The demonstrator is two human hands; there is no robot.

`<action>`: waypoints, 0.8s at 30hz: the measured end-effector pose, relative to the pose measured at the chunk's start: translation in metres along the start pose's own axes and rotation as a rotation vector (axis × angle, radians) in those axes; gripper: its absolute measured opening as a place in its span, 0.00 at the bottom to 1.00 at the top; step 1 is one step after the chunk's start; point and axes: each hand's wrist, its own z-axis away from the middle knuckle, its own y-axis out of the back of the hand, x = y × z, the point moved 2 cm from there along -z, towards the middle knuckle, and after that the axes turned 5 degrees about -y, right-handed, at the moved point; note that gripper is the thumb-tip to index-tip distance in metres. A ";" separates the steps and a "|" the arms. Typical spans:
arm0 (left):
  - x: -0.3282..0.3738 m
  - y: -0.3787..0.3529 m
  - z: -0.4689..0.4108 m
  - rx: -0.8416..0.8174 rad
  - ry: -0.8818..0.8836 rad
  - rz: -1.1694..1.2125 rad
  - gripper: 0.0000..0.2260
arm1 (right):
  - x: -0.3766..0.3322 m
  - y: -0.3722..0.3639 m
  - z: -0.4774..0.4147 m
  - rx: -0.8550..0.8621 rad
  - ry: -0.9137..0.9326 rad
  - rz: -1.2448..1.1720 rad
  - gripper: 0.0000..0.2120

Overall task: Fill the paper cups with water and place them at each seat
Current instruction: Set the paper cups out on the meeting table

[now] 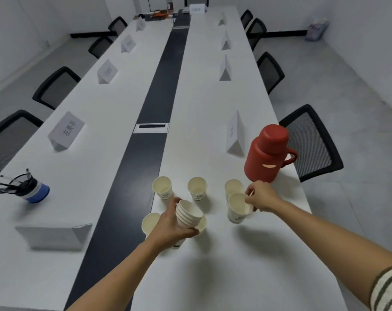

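Over the table (pixel 235 265), left hand (pixel 170 227) grips stacked cream cups (pixel 189 213), right hand (pixel 263 196) pinches one cup (pixel 236 209).

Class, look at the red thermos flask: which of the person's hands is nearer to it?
Right. The right hand pinches a paper cup just before the red thermos flask; the left hand grips a cup stack farther left.

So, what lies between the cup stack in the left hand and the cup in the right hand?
Nothing: the head view shows only bare white table between the stack and the cup.
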 end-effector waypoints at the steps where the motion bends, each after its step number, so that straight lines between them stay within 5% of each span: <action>1: 0.000 -0.003 0.001 -0.011 0.015 -0.012 0.34 | 0.010 -0.009 0.001 -0.011 -0.028 0.042 0.04; 9: -0.002 -0.014 0.012 -0.002 0.084 0.049 0.33 | 0.047 -0.036 0.005 -0.083 -0.120 0.094 0.08; 12: 0.001 -0.012 0.019 0.040 0.080 0.101 0.33 | 0.032 -0.016 0.008 -0.022 -0.049 0.181 0.16; 16: 0.001 -0.011 0.029 0.090 0.097 0.065 0.32 | -0.014 -0.004 0.014 0.022 0.153 0.015 0.08; 24: -0.009 -0.007 0.076 0.199 0.167 -0.008 0.29 | -0.098 -0.068 0.061 -0.489 0.359 -0.232 0.12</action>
